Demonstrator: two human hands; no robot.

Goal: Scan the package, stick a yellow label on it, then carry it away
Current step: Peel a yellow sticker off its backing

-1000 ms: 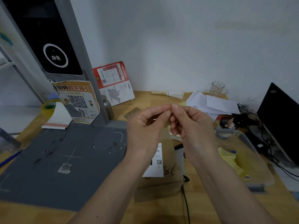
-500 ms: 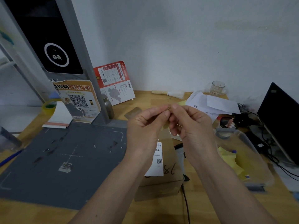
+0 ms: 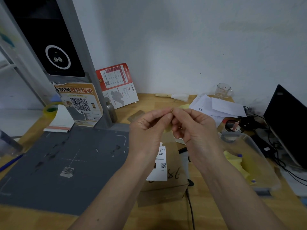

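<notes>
Yellow label [image 3: 169, 128] is the thing to watch here, a small slip pinched between both hands above the package [image 3: 172, 163]. The left hand [image 3: 146, 130] and right hand [image 3: 194, 128] meet fingertip to fingertip, fingers clamped on the slip's top edge, looks like they're picking at it to peel the backing, though that's my guess. Only a sliver of yellow shows hanging down between the palms, so I can't tell its long axis for sure.

The package is a cardboard box on the wooden worktop [image 3: 166, 218], directly below the hands, just right of the grey scanner mat [image 3: 58, 163]. Its white shipping sticker [image 3: 159, 165] faces up, and the box runs lengthwise away from the person. So the label only has to go straight down. Both hands are about equally near, the right maybe a touch closer to the bare cardboard beside the white sticker.

Versus a second ago: barely anything differs. The hands hang in the same spot, same pinch, and the box hasn't budged.
</notes>
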